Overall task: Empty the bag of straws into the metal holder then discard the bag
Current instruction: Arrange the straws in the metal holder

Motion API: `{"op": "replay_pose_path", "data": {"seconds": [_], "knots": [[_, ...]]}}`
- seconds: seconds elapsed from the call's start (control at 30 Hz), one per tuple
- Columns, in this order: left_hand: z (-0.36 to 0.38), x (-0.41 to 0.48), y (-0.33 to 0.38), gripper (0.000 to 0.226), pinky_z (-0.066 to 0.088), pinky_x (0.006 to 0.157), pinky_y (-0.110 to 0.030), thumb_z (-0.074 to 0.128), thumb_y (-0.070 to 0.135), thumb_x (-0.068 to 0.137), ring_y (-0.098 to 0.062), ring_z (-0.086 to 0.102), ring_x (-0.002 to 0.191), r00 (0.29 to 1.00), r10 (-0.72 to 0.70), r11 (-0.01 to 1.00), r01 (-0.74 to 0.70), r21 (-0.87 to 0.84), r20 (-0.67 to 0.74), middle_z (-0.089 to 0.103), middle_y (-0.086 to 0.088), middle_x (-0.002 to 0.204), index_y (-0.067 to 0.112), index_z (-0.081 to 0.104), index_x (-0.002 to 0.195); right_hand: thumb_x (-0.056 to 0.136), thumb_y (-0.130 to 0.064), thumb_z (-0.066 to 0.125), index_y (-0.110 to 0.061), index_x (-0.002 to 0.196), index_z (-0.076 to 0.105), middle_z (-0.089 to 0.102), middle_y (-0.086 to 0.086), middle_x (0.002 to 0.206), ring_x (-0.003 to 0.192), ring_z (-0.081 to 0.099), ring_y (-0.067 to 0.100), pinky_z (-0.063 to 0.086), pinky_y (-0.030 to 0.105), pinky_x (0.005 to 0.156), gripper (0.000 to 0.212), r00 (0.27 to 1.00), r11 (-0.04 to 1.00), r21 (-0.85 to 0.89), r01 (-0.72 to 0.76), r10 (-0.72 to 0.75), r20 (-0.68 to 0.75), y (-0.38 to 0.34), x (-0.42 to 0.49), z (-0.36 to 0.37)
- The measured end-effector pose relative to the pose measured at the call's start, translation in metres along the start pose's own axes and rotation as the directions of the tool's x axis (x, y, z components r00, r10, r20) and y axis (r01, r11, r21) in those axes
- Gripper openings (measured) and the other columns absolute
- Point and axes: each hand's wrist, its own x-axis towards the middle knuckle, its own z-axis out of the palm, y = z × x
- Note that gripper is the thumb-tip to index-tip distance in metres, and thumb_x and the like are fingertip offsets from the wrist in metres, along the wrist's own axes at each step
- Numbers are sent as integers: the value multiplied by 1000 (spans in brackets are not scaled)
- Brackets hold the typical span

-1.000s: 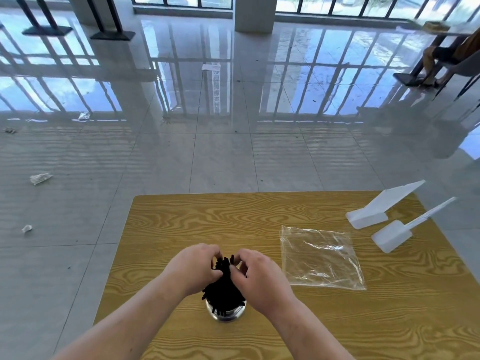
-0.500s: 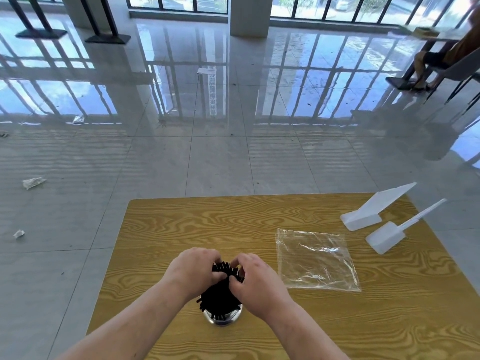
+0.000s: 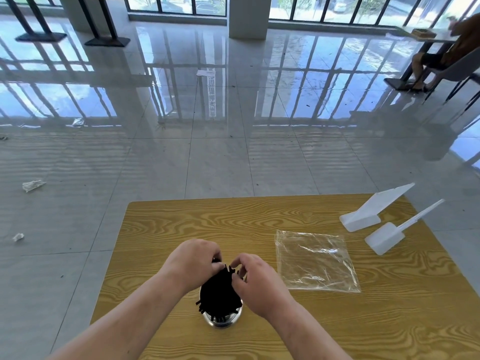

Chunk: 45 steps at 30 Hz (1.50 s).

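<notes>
Both grips are closed on the same thing. The left hand curls its fingers round the tops of the thin black plastic straws, and the right hand pinches at those tops from the other side. The straws stand bunched and roughly upright in the round shiny metal holder, near the front edge of the wood-grain yellow table, a few splaying out over the rim.

The clear flat plastic bag lies spread on the table, apart from the holder, with nothing dark in it that I can see — so the emptying looks done and only the discarding is left. From the hands, the bag lies off to the right and slightly farther out. The right hand is plainly the nearer one — I'd judge it the one to let go and reach. Two white plastic scoops rest beyond the bag by the far right corner.
</notes>
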Motion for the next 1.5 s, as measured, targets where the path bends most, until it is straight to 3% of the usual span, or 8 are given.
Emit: {"op": "replay_pose_path", "data": {"seconds": [0.47,0.73,0.9,1.0,1.17,1.23,1.33,1.5], "knots": [[-111,-8,19,18,42,53,-20,82,49,80,7,64,64,999,-16,999,15,-32,-40,69,30,69,36,75,71,102,-42,58,-36,114,66,64,-19,98,91,61,-2,56,21,79,16,984,991,118,63,-42,-173,-7,-2,-8],[-151,-13,11,12,43,46,-22,89,40,80,-3,53,45,982,-9,932,-60,-357,-189,70,7,59,37,78,74,87,-81,61,-39,116,70,73,-13,91,74,62,-2,54,20,71,52,996,816,571,-91,68,62,-15,0,-21],[-133,-12,-5,11,53,55,-19,86,21,86,-10,63,58,974,-119,686,-59,-726,-192,76,-7,70,16,82,78,85,-61,79,-12,127,62,77,15,100,83,74,23,64,37,80,66,971,452,865,-220,188,149,-12,5,-27],[-116,-10,-12,12,57,57,-20,86,24,82,-10,65,59,962,-258,361,9,-933,-90,76,-6,73,13,82,79,71,-61,90,-12,135,54,74,13,92,74,72,24,64,38,71,88,950,164,962,-220,261,173,-9,5,-33],[-77,-11,-9,26,59,54,-22,86,25,69,-8,64,56,949,-269,43,182,-982,164,74,-7,74,8,81,88,55,-69,96,-14,133,57,71,11,92,72,67,22,61,35,69,103,975,25,976,-218,36,217,-23,2,-45],[-61,-14,-4,27,60,55,-23,85,24,72,-9,64,57,945,-195,42,276,-960,263,73,-8,77,7,80,92,65,-66,93,-16,130,68,69,10,86,67,63,19,58,32,63,86,985,83,982,-171,14,171,-32,4,-52],[-44,-18,-4,30,60,60,-25,82,26,78,-11,64,62,937,-98,120,344,-931,334,74,-10,83,7,75,99,98,-49,71,-15,101,83,68,9,71,59,58,18,52,29,54,36,995,444,894,-59,101,16,-43,7,-64],[-29,-18,-14,24,59,63,-26,80,30,94,-12,69,67,940,-106,523,330,-786,324,81,-4,92,10,76,105,101,-29,65,-19,83,81,73,8,65,53,63,19,53,33,51,25,992,789,610,71,10,-128,-46,5,-79]]}}
